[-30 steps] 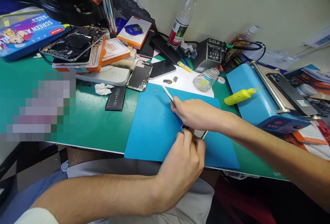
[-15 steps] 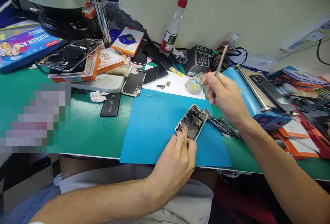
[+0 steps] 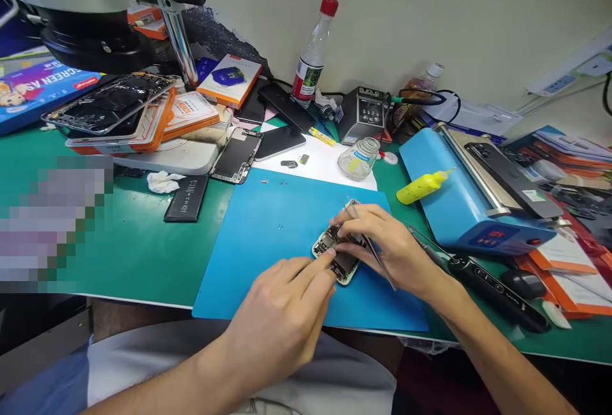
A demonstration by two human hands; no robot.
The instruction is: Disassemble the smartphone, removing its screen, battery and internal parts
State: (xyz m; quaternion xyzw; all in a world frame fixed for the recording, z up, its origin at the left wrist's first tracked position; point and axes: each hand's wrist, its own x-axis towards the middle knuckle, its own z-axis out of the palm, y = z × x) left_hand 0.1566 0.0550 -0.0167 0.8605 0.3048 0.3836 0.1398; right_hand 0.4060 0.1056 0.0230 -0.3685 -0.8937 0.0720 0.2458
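Note:
An opened smartphone (image 3: pixel 346 271) with its inner parts bare lies on the blue mat (image 3: pixel 248 243). My left hand (image 3: pixel 287 303) is closed at its near-left side, a fingertip pressed on the inner parts. Over the phone's upper right, my right hand (image 3: pixel 394 243) is closed around metal tweezers (image 3: pixel 375 254) lying slantwise across its fingers. Its thumb and fingertip reach onto the phone's inside, close to the left fingertip. Whether they pinch a small part there is hidden. Tiny screws or bits (image 3: pixel 280 227) lie on the mat to the left.
Behind the mat stand a glass jar (image 3: pixel 358 160) and a red-capped bottle (image 3: pixel 313 51). At right are a yellow squeeze bottle (image 3: pixel 421 188), a blue machine (image 3: pixel 444 198) and a black pen-shaped tool (image 3: pixel 500 294). A battery (image 3: pixel 186 199) and a phone screen (image 3: pixel 236 155) lie left; a microscope (image 3: pixel 100 26) overhangs.
My right hand has come down from near the glass jar to the phone, still with the tweezers. My left fingers have shifted on the phone. The view has moved slightly.

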